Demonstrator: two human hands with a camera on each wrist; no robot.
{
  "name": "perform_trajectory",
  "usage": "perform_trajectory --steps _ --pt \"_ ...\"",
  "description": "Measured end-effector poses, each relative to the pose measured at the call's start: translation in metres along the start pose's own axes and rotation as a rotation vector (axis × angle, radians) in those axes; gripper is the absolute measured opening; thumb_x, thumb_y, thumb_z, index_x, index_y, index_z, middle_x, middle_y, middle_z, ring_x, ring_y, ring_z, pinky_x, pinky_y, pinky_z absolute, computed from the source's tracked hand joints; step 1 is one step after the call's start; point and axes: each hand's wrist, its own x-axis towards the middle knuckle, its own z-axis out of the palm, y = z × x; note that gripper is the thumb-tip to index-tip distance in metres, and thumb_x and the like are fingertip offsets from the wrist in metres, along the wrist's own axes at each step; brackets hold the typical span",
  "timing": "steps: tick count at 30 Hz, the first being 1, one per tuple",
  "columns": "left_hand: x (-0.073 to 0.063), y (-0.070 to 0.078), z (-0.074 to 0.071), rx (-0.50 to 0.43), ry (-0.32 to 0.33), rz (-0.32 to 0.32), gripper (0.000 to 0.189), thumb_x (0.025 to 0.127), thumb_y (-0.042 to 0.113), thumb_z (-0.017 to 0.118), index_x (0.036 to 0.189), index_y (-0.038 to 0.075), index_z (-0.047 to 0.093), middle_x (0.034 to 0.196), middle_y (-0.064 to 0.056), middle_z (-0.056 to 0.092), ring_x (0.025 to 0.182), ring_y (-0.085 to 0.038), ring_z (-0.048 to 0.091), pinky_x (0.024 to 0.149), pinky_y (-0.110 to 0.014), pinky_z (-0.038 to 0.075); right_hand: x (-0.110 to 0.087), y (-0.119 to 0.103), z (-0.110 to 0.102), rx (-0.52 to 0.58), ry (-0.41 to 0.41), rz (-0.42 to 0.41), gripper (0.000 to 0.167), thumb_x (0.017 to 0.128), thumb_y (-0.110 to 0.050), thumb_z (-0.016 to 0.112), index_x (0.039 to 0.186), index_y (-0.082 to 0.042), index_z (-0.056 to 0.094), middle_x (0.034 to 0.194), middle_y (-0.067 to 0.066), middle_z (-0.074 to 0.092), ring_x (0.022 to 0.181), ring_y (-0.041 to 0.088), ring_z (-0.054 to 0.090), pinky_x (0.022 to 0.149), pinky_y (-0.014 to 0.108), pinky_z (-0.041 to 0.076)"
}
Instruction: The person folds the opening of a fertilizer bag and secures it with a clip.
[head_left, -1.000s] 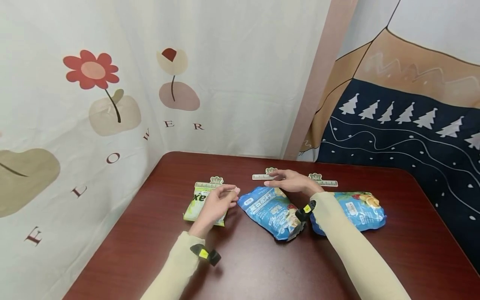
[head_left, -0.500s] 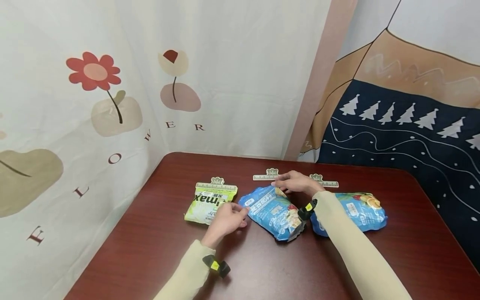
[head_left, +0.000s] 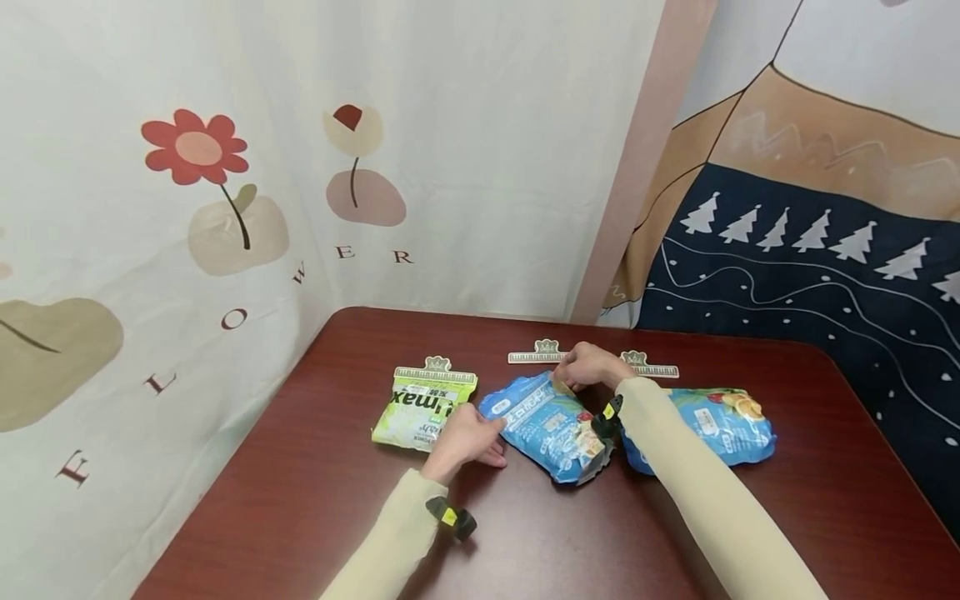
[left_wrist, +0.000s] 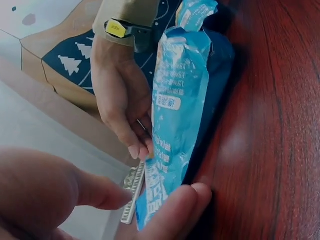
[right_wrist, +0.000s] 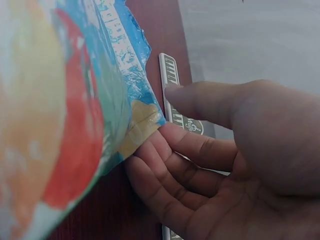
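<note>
A blue snack bag with fruit pictures lies in the middle of the table. My right hand is at its upper corner; in the right wrist view the fingers reach under that corner, while the thumb stands off the plastic. By the bag's left corner is my left hand, thumb and fingers spread apart. In the left wrist view a gap shows between the left thumb and index finger, with the bag's end beyond them. Behind the bag lies a flat printed clip with a crown-shaped handle.
To the left lies a green bag with a similar clip along its top edge. A second blue bag is on the right, partly behind the right sleeve, with another clip behind it. Printed curtains hang behind the brown table.
My left hand has moved from over the green bag, toward me and right, to the blue bag's left corner. The right hand has shifted slightly right, its fingers reaching down to the upper corner.
</note>
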Motion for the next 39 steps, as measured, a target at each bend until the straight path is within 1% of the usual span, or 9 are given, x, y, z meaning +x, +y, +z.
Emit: perform_trajectory --steps 3,9,12,18,22,25,29,35,39 --pt "0.003 -0.002 0.003 -0.034 0.010 -0.009 0.028 0.102 0.014 0.059 0.099 -0.013 0.061 0.075 -0.024 0.072 0.061 -0.031 0.076 0.060 -0.037 0.062 0.000 -0.002 0.000 -0.020 0.002 0.010 0.025 0.097 -0.024 0.069 0.108 -0.003 0.077 0.095 0.006 0.069 0.084 0.016 0.064 0.077 0.026 0.058" --pt "0.008 -0.006 0.010 -0.058 0.083 -0.012 0.026 0.106 0.012 0.052 0.101 -0.013 0.059 0.066 -0.023 0.071 0.053 -0.030 0.073 0.054 -0.037 0.061 0.001 -0.004 0.001 -0.046 0.017 0.006 0.023 0.098 -0.025 0.069 0.103 -0.004 0.078 0.097 0.008 0.072 0.085 0.017 0.065 0.076 0.028 0.060" --pt "0.010 -0.007 0.013 -0.073 0.103 -0.014 0.028 0.107 0.011 0.050 0.100 -0.014 0.061 0.066 -0.023 0.071 0.052 -0.030 0.073 0.053 -0.037 0.061 0.002 -0.004 0.002 -0.054 0.024 0.009 0.021 0.098 -0.024 0.069 0.100 -0.005 0.079 0.096 0.008 0.072 0.084 0.017 0.066 0.075 0.029 0.061" --pt "0.013 -0.009 0.016 -0.074 0.156 0.003 0.026 0.105 0.009 0.054 0.093 -0.012 0.065 0.066 -0.022 0.072 0.051 -0.028 0.072 0.052 -0.035 0.060 0.001 -0.001 0.000 -0.028 0.014 -0.011 0.019 0.098 -0.020 0.069 0.094 -0.004 0.077 0.090 0.008 0.071 0.080 0.017 0.067 0.076 0.032 0.062" --pt "0.014 -0.008 0.017 -0.080 0.200 0.024 0.020 0.102 0.008 0.060 0.092 -0.009 0.064 0.066 -0.022 0.072 0.049 -0.026 0.072 0.051 -0.035 0.060 0.001 0.002 -0.001 -0.013 -0.002 -0.032 0.016 0.098 -0.020 0.069 0.096 -0.005 0.076 0.093 0.006 0.071 0.082 0.016 0.066 0.076 0.032 0.061" --pt "0.015 -0.007 0.018 -0.060 0.246 0.049 0.018 0.099 0.007 0.063 0.091 -0.008 0.065 0.066 -0.020 0.072 0.049 -0.023 0.071 0.051 -0.034 0.060 0.001 0.005 -0.002 0.000 -0.002 -0.051 0.015 0.098 -0.020 0.069 0.096 -0.006 0.075 0.095 0.006 0.069 0.083 0.015 0.064 0.076 0.032 0.062" --pt "0.017 -0.007 0.020 -0.010 0.303 0.065 0.017 0.097 0.008 0.068 0.089 -0.007 0.071 0.067 -0.017 0.072 0.052 -0.021 0.072 0.051 -0.032 0.060 -0.001 0.008 -0.002 0.048 0.014 -0.062 0.014 0.099 -0.018 0.067 0.095 -0.005 0.072 0.096 0.008 0.066 0.084 0.017 0.063 0.077 0.034 0.062" --pt "0.020 -0.006 0.022 0.043 0.337 0.056 0.013 0.094 0.010 0.070 0.088 -0.001 0.073 0.066 -0.011 0.072 0.055 -0.020 0.073 0.051 -0.030 0.059 -0.007 0.013 -0.004 0.129 0.028 -0.051 0.013 0.099 -0.017 0.067 0.097 -0.005 0.071 0.099 0.010 0.066 0.086 0.019 0.065 0.077 0.034 0.063" --pt "0.020 -0.003 0.022 0.092 0.394 0.101 0.012 0.090 0.012 0.069 0.082 0.004 0.074 0.061 -0.008 0.072 0.053 -0.019 0.072 0.046 -0.026 0.054 -0.012 0.016 -0.009 0.164 0.045 -0.060 0.015 0.098 -0.019 0.068 0.100 -0.005 0.071 0.101 0.011 0.068 0.087 0.019 0.069 0.078 0.035 0.063"
